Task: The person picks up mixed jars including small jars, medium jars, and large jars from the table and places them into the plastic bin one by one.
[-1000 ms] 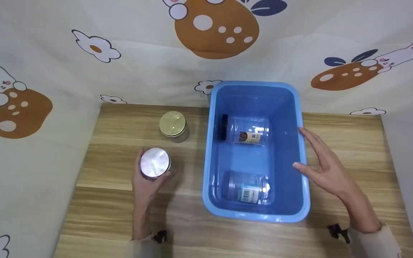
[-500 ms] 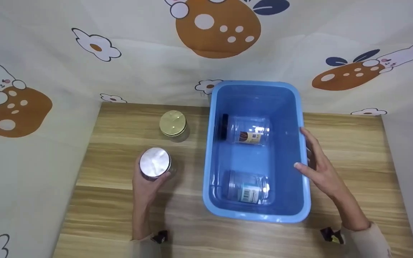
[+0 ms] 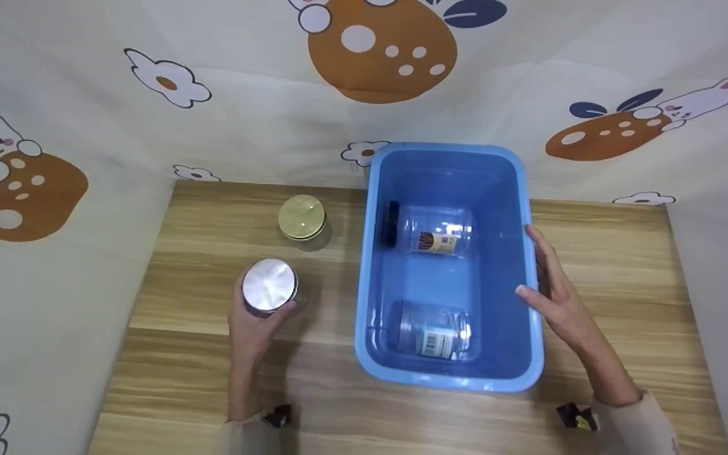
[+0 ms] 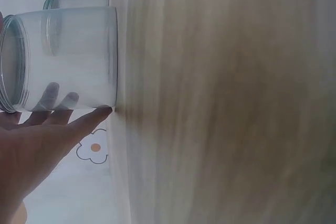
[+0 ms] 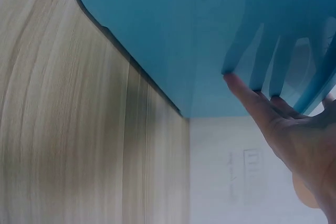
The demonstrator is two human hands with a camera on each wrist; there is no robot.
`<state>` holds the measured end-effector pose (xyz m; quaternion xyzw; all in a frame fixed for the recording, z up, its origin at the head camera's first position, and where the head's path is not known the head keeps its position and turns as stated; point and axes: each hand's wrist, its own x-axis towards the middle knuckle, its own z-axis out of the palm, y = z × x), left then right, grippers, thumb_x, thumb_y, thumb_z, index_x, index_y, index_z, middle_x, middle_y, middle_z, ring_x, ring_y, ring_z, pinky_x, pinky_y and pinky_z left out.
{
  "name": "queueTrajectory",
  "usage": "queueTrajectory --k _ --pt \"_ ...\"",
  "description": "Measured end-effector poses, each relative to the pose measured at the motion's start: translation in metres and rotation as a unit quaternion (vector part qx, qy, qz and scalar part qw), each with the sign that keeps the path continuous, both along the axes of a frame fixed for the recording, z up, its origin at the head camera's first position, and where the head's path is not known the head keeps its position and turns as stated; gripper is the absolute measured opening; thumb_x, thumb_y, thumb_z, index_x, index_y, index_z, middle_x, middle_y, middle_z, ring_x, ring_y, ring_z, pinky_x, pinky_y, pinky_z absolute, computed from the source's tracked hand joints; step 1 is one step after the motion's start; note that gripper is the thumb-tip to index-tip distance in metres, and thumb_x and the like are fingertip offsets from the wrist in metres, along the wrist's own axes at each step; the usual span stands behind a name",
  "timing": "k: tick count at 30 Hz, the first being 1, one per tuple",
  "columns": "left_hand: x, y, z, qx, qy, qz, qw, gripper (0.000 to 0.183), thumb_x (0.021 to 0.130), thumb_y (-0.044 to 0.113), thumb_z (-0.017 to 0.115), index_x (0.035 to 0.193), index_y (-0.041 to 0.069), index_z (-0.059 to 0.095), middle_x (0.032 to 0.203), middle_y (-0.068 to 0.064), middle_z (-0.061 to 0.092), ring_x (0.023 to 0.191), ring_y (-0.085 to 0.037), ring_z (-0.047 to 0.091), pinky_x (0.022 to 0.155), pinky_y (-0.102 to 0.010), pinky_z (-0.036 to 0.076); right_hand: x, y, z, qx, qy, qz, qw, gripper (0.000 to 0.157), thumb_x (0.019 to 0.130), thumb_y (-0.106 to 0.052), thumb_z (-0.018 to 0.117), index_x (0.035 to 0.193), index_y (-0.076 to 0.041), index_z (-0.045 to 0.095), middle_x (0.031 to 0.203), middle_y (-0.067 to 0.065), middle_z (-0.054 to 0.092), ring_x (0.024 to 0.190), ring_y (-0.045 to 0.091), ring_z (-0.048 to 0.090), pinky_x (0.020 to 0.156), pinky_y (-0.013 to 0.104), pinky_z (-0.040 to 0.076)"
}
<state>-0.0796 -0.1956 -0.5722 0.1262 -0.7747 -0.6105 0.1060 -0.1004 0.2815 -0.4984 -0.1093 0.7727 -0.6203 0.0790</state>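
My left hand [image 3: 253, 328] grips a clear jar [image 4: 73, 59] with a silver top [image 3: 270, 284], left of the blue bin. In the left wrist view the jar's base meets the wooden table, and its walls are see-through. Behind it stands another jar with a gold top [image 3: 301, 217]. On the right, my right hand [image 3: 557, 303] holds the side of the blue plastic bin [image 3: 449, 383], thumb over the rim and fingers against the outer wall [image 5: 157, 30]. Inside the bin lie a clear jar with a black lid [image 3: 436, 230] and a second clear jar with a pale blue label [image 3: 435, 332].
Wood-grain table [image 3: 193, 360] extends around the bin. A printed cloth [image 3: 244, 114] with fruit, rabbits and flowers rises at the back and both sides. The bin's far end stands close to the back cloth.
My right hand has drawn nearer to the bin, its fingers now down along the outside wall. The left hand and its jar stay nearly in place; the view shifts slightly.
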Motion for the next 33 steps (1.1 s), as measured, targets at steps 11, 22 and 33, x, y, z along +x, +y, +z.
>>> queueTrajectory --k 11,22,33 --pt "0.003 0.006 0.024 0.054 0.028 -0.018 0.998 0.09 0.063 -0.013 0.083 0.142 -0.004 0.043 0.132 -0.01 0.054 0.115 -0.019 0.053 0.094 -0.024 0.045 -0.002 -0.001 -0.003 -0.036 0.006 -0.005 0.999 0.086 0.092 0.004 0.055 0.161 -0.026 0.013 0.164 0.003 0.018 0.142 0.03 0.031 0.105 0.022 0.039" --pt "0.003 0.006 0.021 0.047 0.047 -0.042 0.9969 0.091 0.061 -0.013 0.083 0.141 -0.005 0.042 0.132 -0.007 0.053 0.116 -0.018 0.052 0.095 -0.023 0.043 -0.002 -0.001 -0.002 -0.008 0.007 0.0 1.0 0.084 0.094 0.0 0.055 0.161 -0.027 0.012 0.165 0.006 0.014 0.143 0.037 0.027 0.109 0.058 0.032" --pt "0.0 0.003 0.017 0.041 0.049 -0.051 0.9967 0.092 0.059 -0.012 0.084 0.142 -0.001 0.045 0.133 -0.011 0.056 0.116 -0.022 0.053 0.096 -0.027 0.045 -0.001 -0.001 -0.002 -0.013 0.013 0.002 1.0 0.082 0.095 0.0 0.054 0.161 -0.025 0.012 0.166 0.006 0.013 0.144 0.036 0.026 0.106 0.033 0.036"
